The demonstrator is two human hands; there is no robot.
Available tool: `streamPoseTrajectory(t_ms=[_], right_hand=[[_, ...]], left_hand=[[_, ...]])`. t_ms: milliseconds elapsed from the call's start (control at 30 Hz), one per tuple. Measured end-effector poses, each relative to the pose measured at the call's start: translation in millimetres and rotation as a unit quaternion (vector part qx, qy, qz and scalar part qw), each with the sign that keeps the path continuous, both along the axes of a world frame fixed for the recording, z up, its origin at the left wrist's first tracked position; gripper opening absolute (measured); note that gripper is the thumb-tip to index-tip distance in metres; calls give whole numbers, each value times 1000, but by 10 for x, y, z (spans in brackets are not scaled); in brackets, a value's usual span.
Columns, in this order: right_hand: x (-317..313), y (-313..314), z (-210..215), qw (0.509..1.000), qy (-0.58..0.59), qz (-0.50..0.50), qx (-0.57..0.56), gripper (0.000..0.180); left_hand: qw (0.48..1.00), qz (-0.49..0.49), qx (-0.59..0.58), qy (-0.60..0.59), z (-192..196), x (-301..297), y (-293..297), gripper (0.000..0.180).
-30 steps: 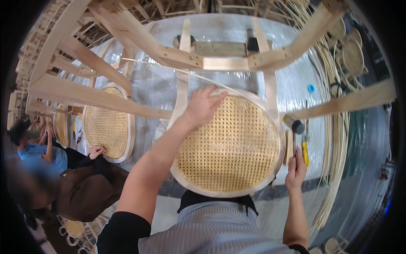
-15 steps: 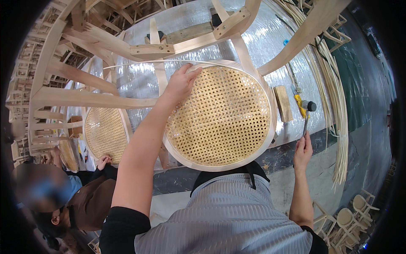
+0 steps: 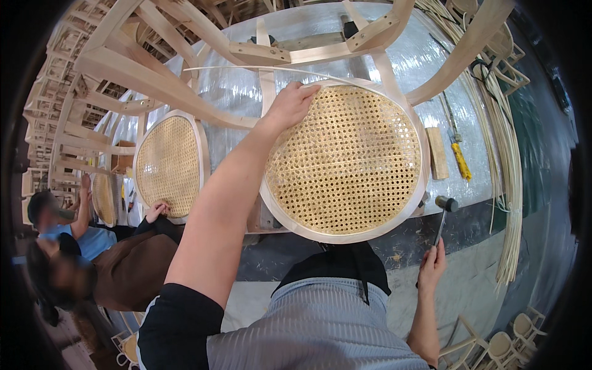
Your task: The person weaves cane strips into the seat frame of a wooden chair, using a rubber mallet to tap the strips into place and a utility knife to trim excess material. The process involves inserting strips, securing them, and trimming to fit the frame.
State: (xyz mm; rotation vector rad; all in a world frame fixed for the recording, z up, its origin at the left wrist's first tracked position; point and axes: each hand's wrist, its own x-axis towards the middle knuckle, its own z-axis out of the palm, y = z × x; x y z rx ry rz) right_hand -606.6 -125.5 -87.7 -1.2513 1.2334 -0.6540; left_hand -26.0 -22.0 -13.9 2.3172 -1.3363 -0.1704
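My left hand [image 3: 291,103] presses on the far left rim of a round woven cane seat [image 3: 345,163], fingers closed on a thin pale cane strip [image 3: 246,68] that curves out to the left. The seat belongs to an upturned pale wooden chair frame [image 3: 185,92] lying on a plastic-covered table [image 3: 425,61]. My right hand [image 3: 433,266] is low at the right, off the table's front edge, and grips the handle of a small black-headed hammer [image 3: 445,206] pointing up toward the seat's right rim.
A wooden block [image 3: 436,153] and a yellow-handled tool [image 3: 460,159] lie right of the seat. Long cane strands [image 3: 509,166] hang at the table's right edge. A second cane seat [image 3: 168,165] stands at left, where another person's hand [image 3: 158,209] rests. Chair frames are stacked behind.
My right hand has picked the hammer up from the table and dropped below the edge. The view has swung; my left hand stays on the seat's far rim.
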Motion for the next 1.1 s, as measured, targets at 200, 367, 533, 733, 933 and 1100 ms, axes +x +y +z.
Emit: streamPoseTrajectory(t_ms=[200, 367, 533, 733, 933, 1100], right_hand=[[-360, 318, -154, 999, 30, -12, 19, 43], [-569, 397, -294, 999, 14, -34, 19, 43], [-556, 389, -429, 999, 20, -26, 16, 43], [-578, 463, -634, 999, 24, -37, 16, 44], [-653, 627, -653, 998, 39, -35, 18, 44], [-679, 642, -601, 998, 15, -33, 43, 43]], left_hand=[[993, 25, 105, -35, -26, -61, -64, 45], [994, 31, 103, -30, -24, -102, -121, 47], [996, 63, 51, 33, -41, -61, -87, 48], [998, 36, 39, 21, -89, -58, -79, 45], [994, 35, 79, -73, -114, -142, -118, 42], [987, -6, -30, -155, 90, -309, 49, 42]])
